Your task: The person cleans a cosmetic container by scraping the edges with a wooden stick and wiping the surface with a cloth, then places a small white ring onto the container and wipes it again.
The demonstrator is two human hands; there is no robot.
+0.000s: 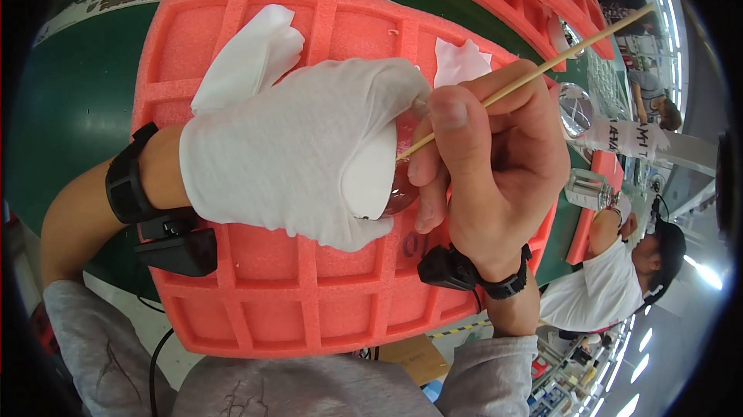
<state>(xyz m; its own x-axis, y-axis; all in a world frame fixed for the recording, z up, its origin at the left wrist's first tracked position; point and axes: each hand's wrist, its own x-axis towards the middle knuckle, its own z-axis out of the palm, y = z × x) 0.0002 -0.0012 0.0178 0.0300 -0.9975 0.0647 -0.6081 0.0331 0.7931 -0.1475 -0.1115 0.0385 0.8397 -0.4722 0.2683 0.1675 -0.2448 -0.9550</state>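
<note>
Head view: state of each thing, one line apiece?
Left hand: in a white glove, curled around a small glossy piece.
Glossy piece: held, mostly hidden by the glove.
Right hand: bare, pinching a thin wooden stick.
Wooden stick: tilted, tip down at the held piece.
Orange foam tray: flat on the green table, near cells bare.
White wipes: crumpled, lying in the far cells.

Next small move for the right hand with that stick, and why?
Probably ease the wooden stick tip a little further along the glossy round piece. The right hand pinches the stick with its tip at that piece, which the gloved left hand cups over the pink foam tray.
</note>
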